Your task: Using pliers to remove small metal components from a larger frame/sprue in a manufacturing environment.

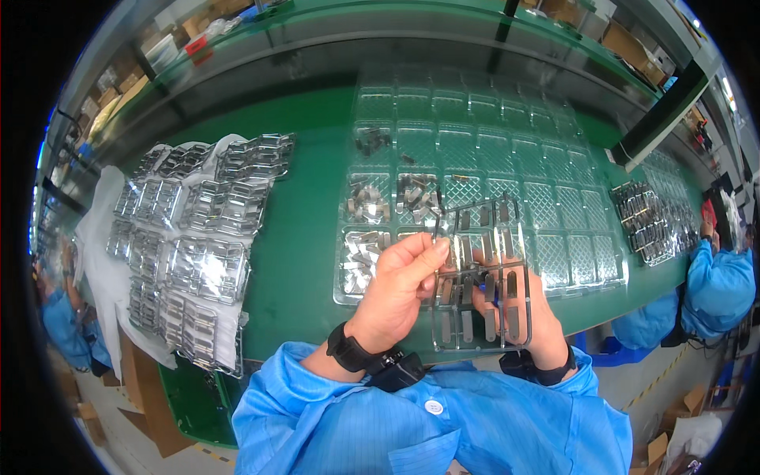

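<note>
few metal clips (412, 192) in clear tray (570, 273)

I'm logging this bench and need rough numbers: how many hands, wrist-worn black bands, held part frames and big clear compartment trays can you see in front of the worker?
Bare hands: 2, left hand and right hand
Black wrist bands: 2
Clear plastic part frame, held: 1
Large clear compartment tray on the green bench: 1
Total: 6

Head camera looks steeply down, close over the green bench (301, 261).
</note>
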`<state>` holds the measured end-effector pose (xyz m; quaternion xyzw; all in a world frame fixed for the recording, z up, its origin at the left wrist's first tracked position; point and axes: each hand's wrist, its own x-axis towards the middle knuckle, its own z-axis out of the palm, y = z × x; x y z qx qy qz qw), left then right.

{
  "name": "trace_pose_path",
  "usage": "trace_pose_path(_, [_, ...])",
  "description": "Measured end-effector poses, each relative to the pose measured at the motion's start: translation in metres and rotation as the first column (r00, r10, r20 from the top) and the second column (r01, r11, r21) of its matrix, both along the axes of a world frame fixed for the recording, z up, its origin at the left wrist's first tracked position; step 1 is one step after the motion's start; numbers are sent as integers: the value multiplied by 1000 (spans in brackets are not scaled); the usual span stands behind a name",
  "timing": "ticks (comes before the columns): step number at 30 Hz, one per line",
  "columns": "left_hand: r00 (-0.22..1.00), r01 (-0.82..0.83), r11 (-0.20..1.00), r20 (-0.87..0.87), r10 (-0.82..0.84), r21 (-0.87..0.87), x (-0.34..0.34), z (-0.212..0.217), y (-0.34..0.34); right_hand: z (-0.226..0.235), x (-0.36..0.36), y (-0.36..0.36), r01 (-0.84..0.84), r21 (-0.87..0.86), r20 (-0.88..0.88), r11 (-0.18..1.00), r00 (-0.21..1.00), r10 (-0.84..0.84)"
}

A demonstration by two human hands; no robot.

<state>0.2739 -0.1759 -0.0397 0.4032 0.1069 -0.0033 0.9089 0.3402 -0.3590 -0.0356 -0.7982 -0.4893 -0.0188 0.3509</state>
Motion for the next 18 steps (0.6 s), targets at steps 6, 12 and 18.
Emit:
trace_pose_path(6, [1000, 18, 1000, -6, -18, -25, -2, 1, 1, 6, -6, 8, 54, 69, -157, 996, 987, -43])
trace_pose_path(12, [1000, 26, 999, -17, -26, -33, -2, 0, 0, 7, -8, 8, 87, 0, -192, 996, 978, -85])
trace_pose_path(18, [1000, 24, 995, 13, -23, -94, -2, -6, 2, 6, -5, 11, 25, 66, 1, 997, 1000, -25])
